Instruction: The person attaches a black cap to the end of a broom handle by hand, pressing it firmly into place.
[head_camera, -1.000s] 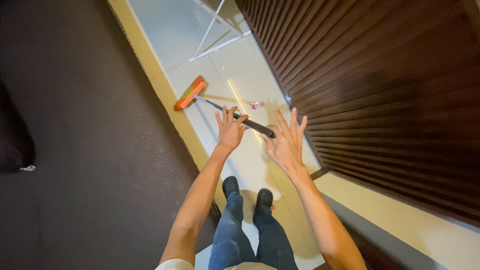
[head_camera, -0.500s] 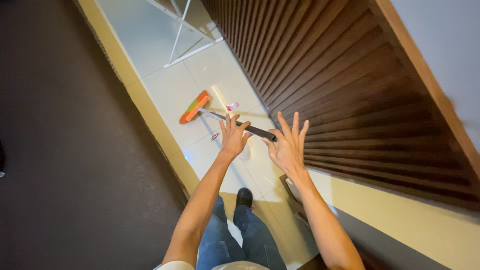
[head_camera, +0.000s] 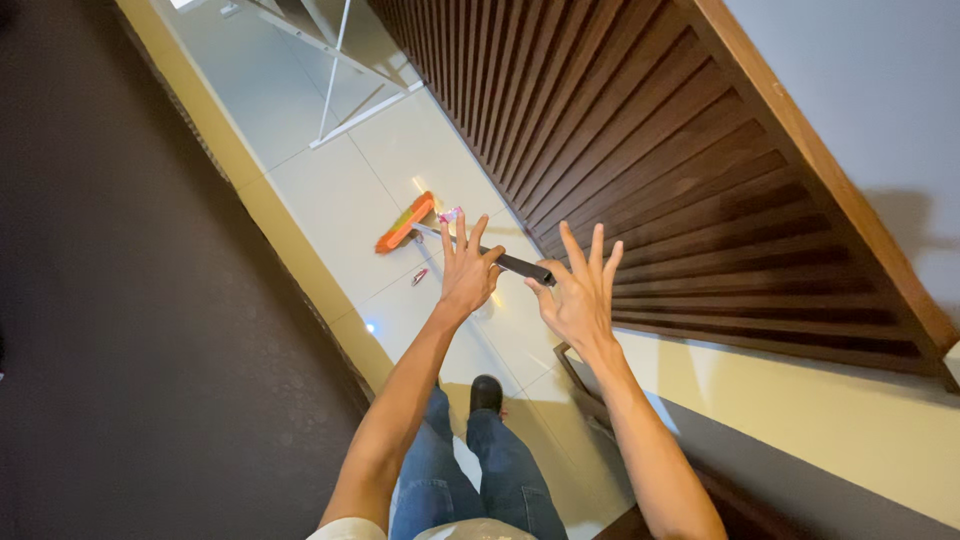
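Near the middle of the frame the left hand (head_camera: 468, 272) and the right hand (head_camera: 578, 292) are both raised over the broom handle (head_camera: 505, 262), a dark stick that runs between them. The fingers of both hands are spread wide and point up; only the thumb side of each hand seems to touch the handle, so the hold looks very loose — I cannot tell if the stick is really pinched or only resting there. The handle goes toward the upper left to the orange broom head (head_camera: 404, 222), which lies on the pale tiled floor (head_camera: 330, 190) a little above the centre.

To do this sweeping step well, I judge that the fingers should close fully around the handle, with one hand higher than the other, so the head stays flat on the tiles and can be pulled toward the scraps.

Just right of the broom head lies a small pink and white wrapper (head_camera: 449, 214), crumpled. Below the head, a little apart from it, is a smaller red and white piece of packaging (head_camera: 419, 276), long and thin. Their print is too small to see.

On the right side rises a dark wooden slatted wall (head_camera: 640, 150); at the upper left stands a white metal frame (head_camera: 335, 80) — maybe a rack. At the bottom are blue jeans (head_camera: 460, 480) and one dark shoe (head_camera: 487, 392).
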